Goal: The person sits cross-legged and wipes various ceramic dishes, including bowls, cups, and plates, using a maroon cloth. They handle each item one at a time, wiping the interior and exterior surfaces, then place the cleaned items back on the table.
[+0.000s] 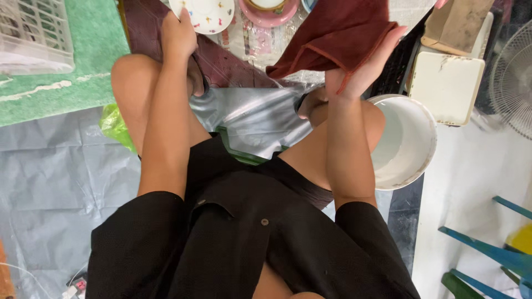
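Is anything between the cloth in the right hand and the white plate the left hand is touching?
Nothing visible. The right hand holds the dark red cloth up, apart from the white plate, whose rim the left hand grips; only the plastic-covered floor lies between them.

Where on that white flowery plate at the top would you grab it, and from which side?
Probably by the near rim. The white plate lies flat, partly cut off by the top edge of the picture, with a pink dish close on its right. The left hand already touches the near-left rim, so coming from the person's side, pinching the rim, looks easiest.
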